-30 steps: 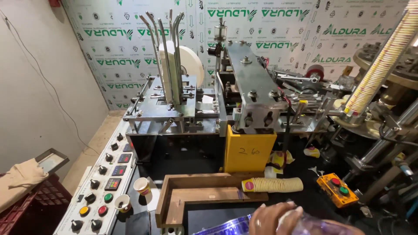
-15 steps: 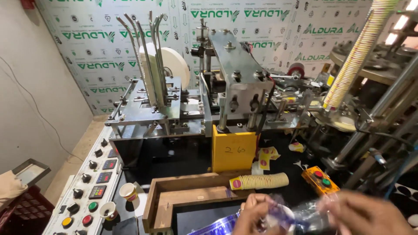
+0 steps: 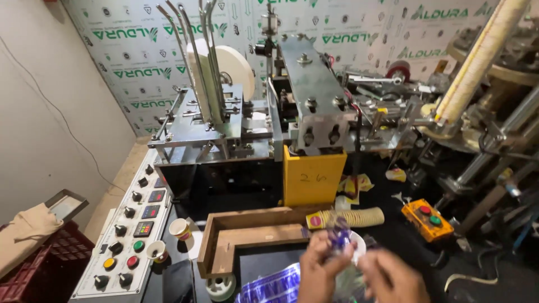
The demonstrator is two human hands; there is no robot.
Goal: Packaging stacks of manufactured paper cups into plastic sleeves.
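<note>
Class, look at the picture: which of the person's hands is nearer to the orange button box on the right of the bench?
The right hand is nearer: the orange button box lies just up and to its right. The left hand is further off, on the other side of the clear plastic wrap both hands grip.

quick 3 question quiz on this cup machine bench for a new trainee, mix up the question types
1. True or false: the stack of paper cups near the hands lies on its side.
2. What do the left hand and right hand hold between them? A) a spanner B) clear plastic wrap C) a red crate
3. Which two button colours show on the orange switch box?

Key:
1. True; it lies just behind the hands, beside the wooden frame.
2. B
3. Red and green.
</note>
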